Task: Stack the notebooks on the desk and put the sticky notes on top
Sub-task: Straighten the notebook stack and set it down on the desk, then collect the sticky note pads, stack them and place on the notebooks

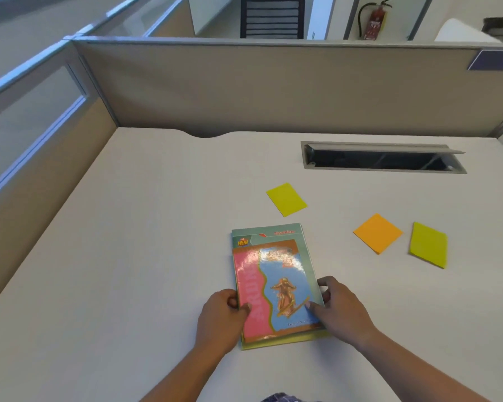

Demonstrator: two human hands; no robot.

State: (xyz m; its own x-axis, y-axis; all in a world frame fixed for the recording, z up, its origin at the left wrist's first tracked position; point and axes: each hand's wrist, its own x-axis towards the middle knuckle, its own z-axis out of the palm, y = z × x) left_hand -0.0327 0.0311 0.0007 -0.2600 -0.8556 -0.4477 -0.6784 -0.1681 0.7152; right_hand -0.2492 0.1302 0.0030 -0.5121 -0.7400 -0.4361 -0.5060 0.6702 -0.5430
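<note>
On the white counter (pixel 128 227), the left hand (pixel 219 317) and right hand (pixel 339 310) grip opposite side edges of a stack of thin glossy paper notebooks (pixel 276 282). Beyond lie a yellow sticky-note pad (pixel 286 199), an orange pad (pixel 377 233) and a lime-green pad (pixel 429 245), apart.

L hand (pixel 219 320) & R hand (pixel 341 310): forearms converging, fingers curled, thumbs on top.

Ahead of you a beige partition (pixel 273 88) walls the far edge; an open cable slot (pixel 381 159) is cut into the white top, and a fire extinguisher (pixel 375 21) (red) hangs beyond.
</note>
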